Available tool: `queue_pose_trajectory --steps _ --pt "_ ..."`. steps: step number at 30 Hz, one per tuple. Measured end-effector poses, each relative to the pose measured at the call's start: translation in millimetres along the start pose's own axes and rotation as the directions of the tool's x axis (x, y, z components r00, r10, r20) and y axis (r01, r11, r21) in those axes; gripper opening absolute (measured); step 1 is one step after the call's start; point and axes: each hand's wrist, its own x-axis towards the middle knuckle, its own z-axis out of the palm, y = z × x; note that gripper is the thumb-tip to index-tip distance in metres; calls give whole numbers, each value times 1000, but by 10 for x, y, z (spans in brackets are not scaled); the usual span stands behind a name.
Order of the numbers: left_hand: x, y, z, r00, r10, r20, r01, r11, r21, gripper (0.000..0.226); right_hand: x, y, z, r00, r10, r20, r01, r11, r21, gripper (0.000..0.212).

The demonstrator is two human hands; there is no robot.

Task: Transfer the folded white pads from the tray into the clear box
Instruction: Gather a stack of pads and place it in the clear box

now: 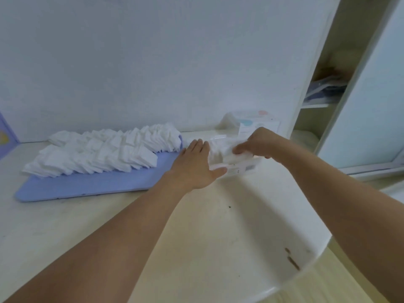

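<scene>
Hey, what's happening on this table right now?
A person is moving folded white pads from a flat lavender tray into a clear plastic box. The left hand lies flat against the box's side, steadying it, while the right hand pinches a pad over the box. Most pads are on the tray.

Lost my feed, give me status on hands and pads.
Left hand flat against clear box. Right hand pinching white pads over box. Most pads on tray. Nothing blocking.
</scene>
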Motion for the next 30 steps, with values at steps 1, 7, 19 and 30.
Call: queue_pose_trajectory --steps 1,7,19,30 --pt "7 -19 7 1000 2 2 -2 1000 -3 100 3 -42 -38 1000 -9 -2 9 998 -65 37" --pt "-8 -62 27 999 32 13 -32 999 -13 93 -19 -185 -111 992 8 127 57 865 -499 32" --pt "38 -109 38 999 40 35 -38 998 -58 86 216 204 213 991 93 99 -100 992 71 63" --pt "-272 -456 -297 964 -108 -243 -78 759 -646 83 -37 -138 103 957 -106 -271 131 988 76 83"
